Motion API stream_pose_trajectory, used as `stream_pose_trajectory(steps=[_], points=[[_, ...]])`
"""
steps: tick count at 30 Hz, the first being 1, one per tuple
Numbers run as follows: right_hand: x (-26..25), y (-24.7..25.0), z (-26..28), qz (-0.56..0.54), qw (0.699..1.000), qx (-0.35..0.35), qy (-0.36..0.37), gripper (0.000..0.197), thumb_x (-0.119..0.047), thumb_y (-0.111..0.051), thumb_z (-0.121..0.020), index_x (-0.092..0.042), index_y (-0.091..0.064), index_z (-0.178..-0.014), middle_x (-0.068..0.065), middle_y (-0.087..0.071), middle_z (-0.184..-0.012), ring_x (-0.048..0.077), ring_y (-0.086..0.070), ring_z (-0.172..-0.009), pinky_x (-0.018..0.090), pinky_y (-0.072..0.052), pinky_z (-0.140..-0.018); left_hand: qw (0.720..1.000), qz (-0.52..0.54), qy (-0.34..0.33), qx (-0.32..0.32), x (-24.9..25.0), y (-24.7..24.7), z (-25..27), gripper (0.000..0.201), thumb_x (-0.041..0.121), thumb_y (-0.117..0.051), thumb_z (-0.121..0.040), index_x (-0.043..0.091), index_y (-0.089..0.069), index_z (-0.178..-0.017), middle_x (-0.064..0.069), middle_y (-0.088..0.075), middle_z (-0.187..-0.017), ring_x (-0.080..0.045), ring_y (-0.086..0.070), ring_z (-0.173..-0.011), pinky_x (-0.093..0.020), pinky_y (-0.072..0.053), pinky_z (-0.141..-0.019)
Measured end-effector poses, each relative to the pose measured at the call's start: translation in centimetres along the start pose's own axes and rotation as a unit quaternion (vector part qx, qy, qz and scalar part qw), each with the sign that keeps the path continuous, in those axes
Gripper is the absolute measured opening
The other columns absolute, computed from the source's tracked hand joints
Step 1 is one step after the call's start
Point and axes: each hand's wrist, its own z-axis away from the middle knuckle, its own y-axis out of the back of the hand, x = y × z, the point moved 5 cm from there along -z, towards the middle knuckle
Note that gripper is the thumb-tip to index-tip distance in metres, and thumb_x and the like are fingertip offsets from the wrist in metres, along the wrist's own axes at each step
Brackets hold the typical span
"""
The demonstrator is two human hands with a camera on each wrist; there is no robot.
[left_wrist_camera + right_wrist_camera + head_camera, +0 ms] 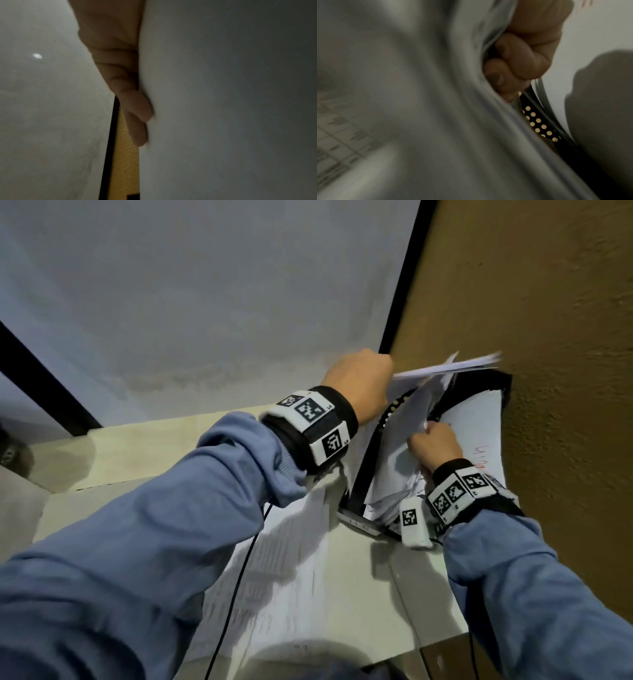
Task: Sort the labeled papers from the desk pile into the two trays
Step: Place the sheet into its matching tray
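Note:
My left hand (368,383) grips a thin sheaf of white sheets (448,367) by its near edge and holds it up over the trays. In the left wrist view its fingers (137,108) lie curled against the blank paper (223,94). My right hand (433,441) reaches into the black perforated tray (363,474) and grips a curled bundle of papers (397,460). The right wrist view shows those fingers (522,58) clenched on the bundle (436,94), with the dotted tray wall (537,124) behind. A sheet with red writing (479,436) lies in the right-hand tray (503,385).
Printed papers (291,559) lie spread on the pale desk (394,594) in front of the trays. A brown textured wall (565,371) stands right behind the trays. A black cable (236,594) hangs from my left wrist across the pile.

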Motion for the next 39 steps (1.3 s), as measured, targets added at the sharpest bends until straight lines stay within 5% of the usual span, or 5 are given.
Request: stream_pose_trajectory(steps=[13, 22, 27, 34, 39], points=[[-2.3, 0.3, -0.2, 0.059, 0.996, 0.025, 0.058, 0.03, -0.023, -0.051, -0.081, -0.008, -0.057, -0.106, 0.014, -0.064, -0.103, 0.035, -0.059, -0.096, 0.032, -0.044, -0.075, 0.968, 0.208, 0.1, -0.094, 0.8, -9.3, -3.2, 0.025, 0.018, -0.053, -0.09, 0.001, -0.06, -0.108, -0.019, -0.063, -0.109, -0.034, -0.06, -0.101, -0.032, -0.043, -0.075], [-0.3, -5.1, 0.3, 0.139, 0.988, -0.061, 0.0, 0.091, -0.022, -0.051, -0.089, -0.014, 0.017, -0.148, 0.022, -0.054, -0.129, 0.036, -0.057, -0.114, 0.042, -0.045, -0.096, 0.918, 0.34, 0.138, -0.153, -0.5, -14.6, -0.6, 0.044, 0.039, -0.038, -0.099, 0.003, -0.061, -0.111, -0.016, -0.065, -0.103, -0.029, -0.06, -0.094, -0.03, -0.043, -0.076], [-1.5, -3.5, 1.4, 0.058, 0.996, 0.004, 0.067, 0.073, -0.037, -0.056, -0.088, -0.015, -0.018, -0.147, 0.016, -0.059, -0.124, 0.033, -0.058, -0.11, 0.042, -0.048, -0.095, 0.848, 0.492, 0.187, -0.057, -3.7, -13.4, 2.5, 0.034, 0.035, -0.041, -0.099, 0.01, -0.06, -0.109, -0.007, -0.062, -0.093, -0.018, -0.057, -0.077, -0.027, -0.048, -0.065], [-0.9, -6.8, 9.4, -0.086, 0.943, -0.081, 0.311, 0.037, -0.031, -0.058, -0.091, -0.025, -0.045, -0.056, -0.007, -0.042, -0.049, 0.006, -0.039, -0.048, 0.026, -0.036, -0.052, 0.828, 0.404, 0.382, -0.064, -15.2, -19.3, 16.1, 0.011, 0.011, -0.055, -0.089, 0.004, -0.063, -0.086, -0.017, -0.069, -0.091, -0.031, -0.067, -0.082, -0.04, -0.057, -0.077], [6.0, -16.0, 11.8, -0.02, 0.964, -0.225, 0.137, 0.036, -0.041, -0.061, -0.086, -0.011, -0.057, -0.066, -0.003, -0.053, -0.06, 0.012, -0.048, -0.058, 0.036, -0.046, -0.064, 0.783, 0.227, 0.552, -0.176, -20.6, -23.1, 26.2, 0.034, 0.017, -0.053, -0.089, 0.002, -0.049, -0.12, -0.018, -0.045, -0.127, -0.037, -0.052, -0.11, -0.038, -0.045, -0.091]])
